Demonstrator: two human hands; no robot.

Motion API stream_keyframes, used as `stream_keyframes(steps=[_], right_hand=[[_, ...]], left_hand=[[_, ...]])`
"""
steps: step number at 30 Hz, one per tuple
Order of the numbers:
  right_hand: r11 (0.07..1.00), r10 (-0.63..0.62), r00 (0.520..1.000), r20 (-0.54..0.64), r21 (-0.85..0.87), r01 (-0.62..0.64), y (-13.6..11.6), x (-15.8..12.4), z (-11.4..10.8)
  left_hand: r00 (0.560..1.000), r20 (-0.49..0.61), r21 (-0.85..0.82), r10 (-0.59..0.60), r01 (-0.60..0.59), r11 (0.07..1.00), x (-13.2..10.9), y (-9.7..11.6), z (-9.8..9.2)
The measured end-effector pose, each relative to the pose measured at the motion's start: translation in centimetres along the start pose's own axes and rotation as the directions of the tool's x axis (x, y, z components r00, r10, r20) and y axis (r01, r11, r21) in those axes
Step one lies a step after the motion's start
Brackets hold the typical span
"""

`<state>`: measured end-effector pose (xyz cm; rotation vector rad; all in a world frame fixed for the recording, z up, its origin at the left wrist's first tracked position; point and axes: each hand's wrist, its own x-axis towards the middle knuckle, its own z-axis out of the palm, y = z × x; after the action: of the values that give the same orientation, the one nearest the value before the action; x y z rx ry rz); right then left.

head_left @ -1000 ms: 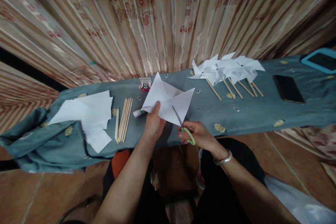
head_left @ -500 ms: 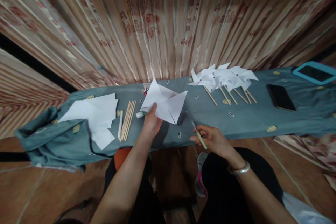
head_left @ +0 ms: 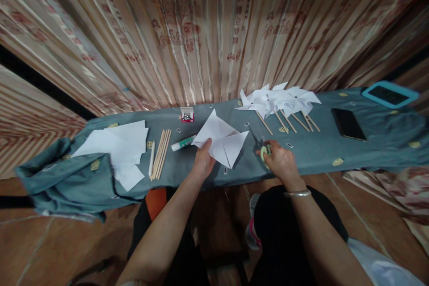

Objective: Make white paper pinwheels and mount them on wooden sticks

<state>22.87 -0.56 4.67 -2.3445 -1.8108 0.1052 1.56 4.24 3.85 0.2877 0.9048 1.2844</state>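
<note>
My left hand pinches a square white sheet of paper, thumb on top and fingers beneath. The sheet has slits running in from its corners, and some flaps stand up a little. To the right, low over the cloth, my right hand is closed on a pair of scissors with pale green handles. The blades point away from me and look faint against the cloth. Just left of the sheet lies a glue stick with a green label. Behind it stands an open red box holding small shiny pieces.
Finished paper pinwheels on sticks overlap at the back right. Beyond them lie a dark phone and a blue-framed tablet. Wooden sticks, a white pen-like stick and white paper sheets lie to the left on the green cloth.
The paper has moved right and towards me, uncovering the glue stick and red box. My right hand has moved up and right, turning the scissors and bringing them down near the cloth.
</note>
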Motion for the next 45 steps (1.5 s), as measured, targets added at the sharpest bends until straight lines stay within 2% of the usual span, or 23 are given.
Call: stream_keyframes(steps=[6,12,18,23,30,35,39,41,43,45], right_hand=[[0.992,0.013,0.998,0.068,-0.125,-0.004,-1.3,0.7,-0.6],[0.990,0.016,0.995,0.095,-0.141,-0.002,-1.2,1.1,-0.7],[0.995,-0.011,0.994,0.111,-0.100,0.022,-0.9,1.3,-0.6],[0.996,-0.030,0.996,0.078,-0.076,0.036,-1.0,1.3,-0.1],[0.996,-0.027,0.999,0.034,-0.083,0.030,-1.4,1.6,0.3],[0.997,-0.040,0.999,-0.004,-0.063,0.040,-1.5,1.7,0.8],[0.998,-0.050,0.998,-0.037,-0.047,0.048,-1.3,1.9,1.4],[0.997,-0.074,0.996,-0.055,-0.035,0.072,-1.3,2.0,1.4],[0.995,-0.098,0.992,-0.076,-0.024,0.097,-1.5,2.0,1.3],[0.995,-0.104,0.991,-0.080,-0.018,0.103,-1.7,2.0,1.1]], left_hand=[[0.991,-0.055,0.024,-0.124,0.125,0.992,-0.6,-1.1,0.1],[0.988,0.040,0.055,-0.149,0.147,0.988,-1.4,-1.1,0.1],[0.992,0.086,0.191,-0.095,0.077,0.979,-1.8,-1.2,-0.8],[0.993,0.114,0.195,-0.027,0.004,0.981,-2.2,-0.7,-1.6],[0.991,0.073,0.174,0.111,-0.123,0.977,-2.5,0.4,-3.4],[0.976,0.008,0.269,0.218,-0.212,0.939,-2.1,1.4,-5.1],[0.950,0.016,0.381,0.311,-0.294,0.877,-1.8,2.1,-6.2],[0.928,0.044,0.468,0.371,-0.347,0.813,-1.9,2.7,-6.8],[0.883,0.115,0.597,0.455,-0.428,0.679,-1.9,3.6,-7.3],[0.809,0.231,0.732,0.541,-0.511,0.451,-1.7,4.9,-7.9]])
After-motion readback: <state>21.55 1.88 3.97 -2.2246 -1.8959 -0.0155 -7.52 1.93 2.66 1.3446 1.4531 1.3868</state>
